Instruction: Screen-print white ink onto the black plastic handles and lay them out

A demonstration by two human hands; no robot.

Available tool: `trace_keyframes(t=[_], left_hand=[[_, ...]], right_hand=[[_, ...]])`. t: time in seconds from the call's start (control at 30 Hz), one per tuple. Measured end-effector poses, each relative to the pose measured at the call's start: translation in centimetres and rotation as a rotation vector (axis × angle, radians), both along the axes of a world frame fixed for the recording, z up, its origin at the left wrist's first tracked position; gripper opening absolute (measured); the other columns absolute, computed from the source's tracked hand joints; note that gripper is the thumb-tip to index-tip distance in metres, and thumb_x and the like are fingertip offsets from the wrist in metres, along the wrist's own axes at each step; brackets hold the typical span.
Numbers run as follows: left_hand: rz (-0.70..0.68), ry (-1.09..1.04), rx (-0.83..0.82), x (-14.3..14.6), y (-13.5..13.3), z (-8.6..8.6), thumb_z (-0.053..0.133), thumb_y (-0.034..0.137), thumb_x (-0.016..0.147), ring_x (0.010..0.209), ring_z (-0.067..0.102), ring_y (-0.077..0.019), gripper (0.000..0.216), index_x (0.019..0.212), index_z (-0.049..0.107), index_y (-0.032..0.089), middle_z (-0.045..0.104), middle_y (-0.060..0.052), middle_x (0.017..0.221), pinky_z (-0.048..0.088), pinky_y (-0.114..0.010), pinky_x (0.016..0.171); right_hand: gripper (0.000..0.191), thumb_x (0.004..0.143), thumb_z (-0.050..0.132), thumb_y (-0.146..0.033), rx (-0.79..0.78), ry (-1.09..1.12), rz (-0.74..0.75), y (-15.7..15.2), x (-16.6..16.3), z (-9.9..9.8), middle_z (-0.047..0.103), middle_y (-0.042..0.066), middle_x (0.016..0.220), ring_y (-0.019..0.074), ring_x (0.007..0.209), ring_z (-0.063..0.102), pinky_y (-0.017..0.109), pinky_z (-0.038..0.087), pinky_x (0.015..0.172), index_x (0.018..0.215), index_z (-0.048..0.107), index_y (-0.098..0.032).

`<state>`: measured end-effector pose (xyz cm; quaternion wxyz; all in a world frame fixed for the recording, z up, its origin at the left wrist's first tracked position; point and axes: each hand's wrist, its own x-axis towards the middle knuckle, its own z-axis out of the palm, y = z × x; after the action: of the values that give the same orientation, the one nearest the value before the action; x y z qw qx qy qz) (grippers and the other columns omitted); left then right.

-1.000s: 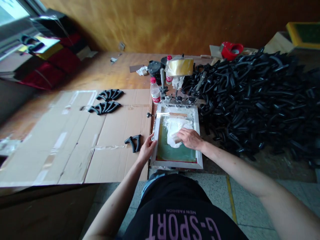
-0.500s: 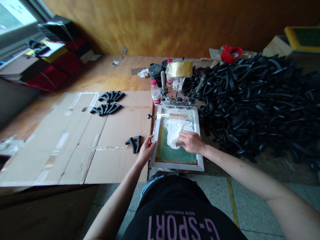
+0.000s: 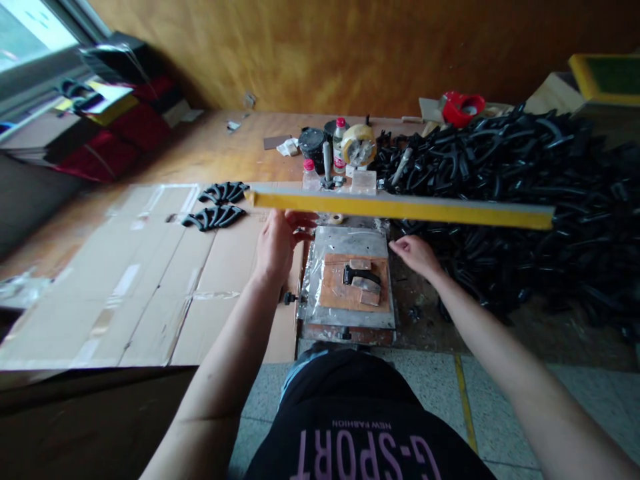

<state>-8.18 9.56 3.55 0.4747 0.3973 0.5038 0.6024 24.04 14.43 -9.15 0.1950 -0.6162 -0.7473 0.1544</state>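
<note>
While showing one straight, yellow-edged frame (image 3: 400,208) above left hand (image 3: 277,241) and curled right hand (image 3: 416,255), both of unclear grip, showing one curved black piece (image 3: 364,273) among three blocks (image 3: 369,297) on rectangular wooden board (image 3: 335,293).

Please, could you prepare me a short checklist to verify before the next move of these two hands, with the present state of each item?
1. Frame raised above the black part: ok.
2. Black part lying among the blocks on the wooden board: ok.
3. Left hand firmly on the frame: cannot tell; its fingers are near the lower edge.
4. Right hand away from the black part: ok.
5. Right hand empty: cannot tell; fingers are curled.
6. Front bottle fully visible: not ok, frame hides its lower part.
</note>
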Motion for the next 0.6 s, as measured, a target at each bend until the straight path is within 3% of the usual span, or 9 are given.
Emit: trace_keyframes(t=[0.07, 0.13, 0.2, 0.27, 0.37, 0.43, 0.47, 0.6], left_hand=[[0.02, -0.038, 0.02, 0.9, 0.2, -0.1, 0.033, 0.073, 0.087, 0.078, 0.066, -0.0147, 0.065, 0.11, 0.06, 0.019, 0.069, -0.007, 0.088, 0.05, -0.023, 0.058], [0.042, -0.093, -0.038, 2.2, -1.4, -1.6, 0.038, 0.072, 0.087, 0.075, 0.067, -0.0143, 0.062, 0.113, 0.058, 0.019, 0.069, -0.007, 0.09, 0.049, -0.023, 0.057], [-0.075, -0.159, -0.272, 4.0, -4.4, -4.3, 0.048, 0.069, 0.085, 0.072, 0.067, -0.016, 0.059, 0.111, 0.058, 0.018, 0.071, -0.009, 0.092, 0.049, -0.024, 0.053], [-0.297, -0.257, -0.602, 5.9, -7.7, -7.3, 0.055, 0.065, 0.083, 0.077, 0.069, -0.0211, 0.055, 0.109, 0.06, 0.016, 0.072, -0.013, 0.099, 0.052, -0.028, 0.053], [-0.318, -0.434, -0.771, 6.8, -11.0, -11.0, 0.053, 0.057, 0.088, 0.088, 0.07, -0.0228, 0.042, 0.1, 0.062, 0.017, 0.071, -0.012, 0.103, 0.057, -0.032, 0.065], [-0.2, -0.41, -0.784, 4.8, -11.6, -12.7, 0.049, 0.051, 0.091, 0.081, 0.071, -0.0193, 0.037, 0.093, 0.061, 0.016, 0.072, -0.01, 0.095, 0.056, -0.029, 0.064], [-0.125, -0.331, -0.782, 2.9, -11.5, -13.5, 0.048, 0.05, 0.092, 0.074, 0.07, -0.0171, 0.037, 0.092, 0.061, 0.016, 0.072, -0.008, 0.091, 0.055, -0.026, 0.06], [0.184, 0.199, -0.786, -7.7, -10.9, -16.9, 0.039, 0.056, 0.092, 0.05, 0.061, -0.0131, 0.044, 0.091, 0.056, 0.015, 0.07, -0.007, 0.076, 0.049, -0.024, 0.048]], right_hand=[[0.027, 0.086, 0.064, -0.046, 0.0, -0.103, 0.187, -2.9, -2.4, -2.1, 0.067, 0.007, 0.088, 0.023, 0.088, 0.059, 0.036, 0.047, 0.083, 0.076, 0.066, -0.021], [0.022, 0.085, 0.068, -0.037, 0.023, -0.195, 0.239, -5.4, -5.1, -3.2, 0.067, 0.009, 0.088, 0.0242, 0.09, 0.058, 0.036, 0.046, 0.082, 0.072, 0.063, -0.02], [0.017, 0.088, 0.064, -0.031, 0.012, -0.227, 0.172, -7.4, -7.5, -3.4, 0.067, 0.01, 0.083, 0.0241, 0.087, 0.057, 0.034, 0.045, 0.078, 0.076, 0.061, -0.019], [0.014, 0.093, 0.057, -0.029, -0.003, -0.186, 0.121, -9.2, -9.6, -2.9, 0.066, 0.01, 0.083, 0.0238, 0.085, 0.057, 0.034, 0.045, 0.076, 0.083, 0.06, -0.019], [0.014, 0.096, 0.053, -0.029, 0.024, -0.054, 0.332, -11.0, -11.0, -2.0, 0.066, 0.008, 0.087, 0.0226, 0.092, 0.058, 0.032, 0.045, 0.079, 0.086, 0.059, -0.02], [0.015, 0.097, 0.051, -0.026, 0.019, 0.014, 0.445, -10.5, -9.6, -1.8, 0.067, 0.005, 0.09, 0.0201, 0.094, 0.059, 0.03, 0.045, 0.081, 0.086, 0.06, -0.021], [0.016, 0.097, 0.049, -0.023, 0.006, 0.013, 0.401, -9.6, -8.0, -1.8, 0.067, 0.005, 0.092, 0.0193, 0.094, 0.059, 0.029, 0.045, 0.082, 0.087, 0.061, -0.021], [0.021, 0.091, 0.048, -0.009, -0.153, -0.289, -0.192, -4.0, 1.3, -3.4, 0.066, 0.018, 0.107, 0.0244, 0.101, 0.061, 0.033, 0.044, 0.088, 0.104, 0.064, -0.012]])
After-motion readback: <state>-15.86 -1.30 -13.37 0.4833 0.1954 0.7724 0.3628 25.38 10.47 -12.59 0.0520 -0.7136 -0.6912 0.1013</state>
